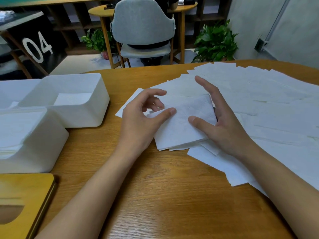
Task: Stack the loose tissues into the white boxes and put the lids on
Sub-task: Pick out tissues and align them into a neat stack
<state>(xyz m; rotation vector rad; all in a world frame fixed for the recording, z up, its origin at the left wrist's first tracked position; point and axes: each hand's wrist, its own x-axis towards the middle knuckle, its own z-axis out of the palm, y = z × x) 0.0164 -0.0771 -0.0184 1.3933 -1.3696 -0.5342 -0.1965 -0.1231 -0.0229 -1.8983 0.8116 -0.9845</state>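
A small stack of white tissues (181,125) lies in the middle of the wooden table (155,195). My left hand (145,118) pinches the stack's left corner, its thumb on top and its fingers curled over the edge. My right hand (219,121) holds the right side, with the thumb on top, the other fingers along and under the edge, and the index finger stretched out. Many loose tissues (267,104) are spread over the right of the table. One white box (89,114) holds a few tissues at its bottom. A nearer white box (44,152) is nearly full of tissues.
A wooden lid (25,192) with an oval slot lies at the front left corner. A third white box (12,90) shows at the far left edge. Beyond the table stand a grey chair (143,26), potted plants (215,42) and another table.
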